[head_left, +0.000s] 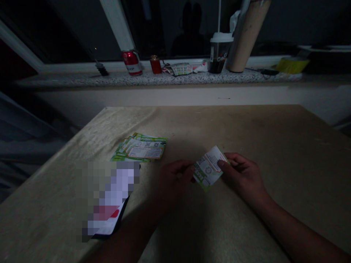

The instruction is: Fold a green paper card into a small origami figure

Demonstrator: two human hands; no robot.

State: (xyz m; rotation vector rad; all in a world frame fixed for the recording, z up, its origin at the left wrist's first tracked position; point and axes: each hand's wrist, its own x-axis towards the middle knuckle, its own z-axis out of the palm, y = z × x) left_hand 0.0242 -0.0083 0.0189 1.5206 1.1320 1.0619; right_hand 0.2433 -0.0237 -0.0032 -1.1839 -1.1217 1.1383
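Our left hand (pixel 178 175) closes thumb and fingers on the left edge of a green-and-white leaflet (pixel 210 166), and our right hand (pixel 244 171) pinches its right edge, thumb on top and fingers curled behind. The leaflet sits slanted between the two hands, over the middle of the surface (pixel 260 128), its printed side toward us; whether it is folded we cannot tell. To the left and a little farther off lies a loosely fanned pile of leaflets (pixel 146 149) in the same colours. We judge the handling of this one leaflet to be under way, since both hands hold it and it is not set down; whether the piled ones are finished with or waiting, we cannot say, nor can we count them. Just nearer than the pile, a phone (pixel 111 224) lies aslant, its lit screen mostly blurred. Beyond the far edge, the windowsill (pixel 82 78) carries a red can (pixel 132 64), a small reddish jar (pixel 155 65), a crumpled wrapper (pixel 179 69), a lidded cup (pixel 218 54) and a tall tube (pixel 246 38).
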